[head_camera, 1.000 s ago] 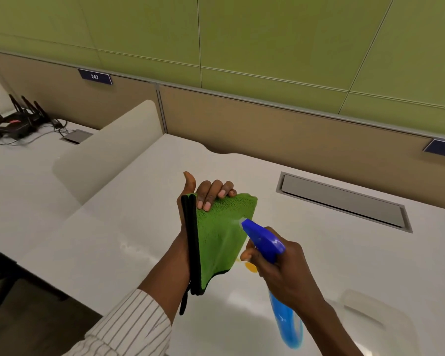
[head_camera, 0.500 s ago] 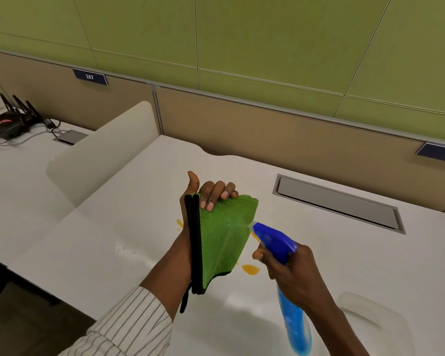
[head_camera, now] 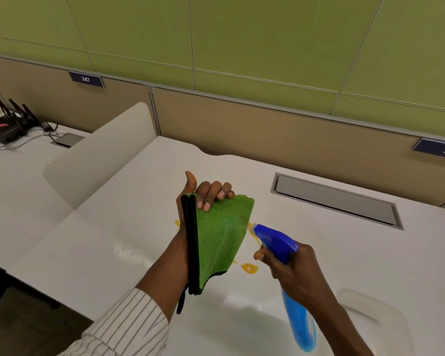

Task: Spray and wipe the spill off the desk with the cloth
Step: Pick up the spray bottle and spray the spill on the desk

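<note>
My left hand (head_camera: pixel 203 199) holds the folded green cloth (head_camera: pixel 221 235) upright above the white table (head_camera: pixel 93 240), fingers (head_camera: pixel 211 195) clamped over its top edge. My right hand (head_camera: pixel 296 271) is wrapped around the blue spray bottle (head_camera: pixel 278 240), forefinger on the trigger, nozzle aimed at the cloth's face from its 3 o'clock. The orange spill (head_camera: pixel 249 268) lies on the table beneath and partly behind the cloth: one blob at its 5 o'clock, a streak at 3 o'clock, a speck at 9 o'clock. A faint sheen on the cloth may be spray, though the view is too soft to be sure. By my reading the task is in its spraying stage; the spill looks unwiped, so the wiping is all still to do.
</note>
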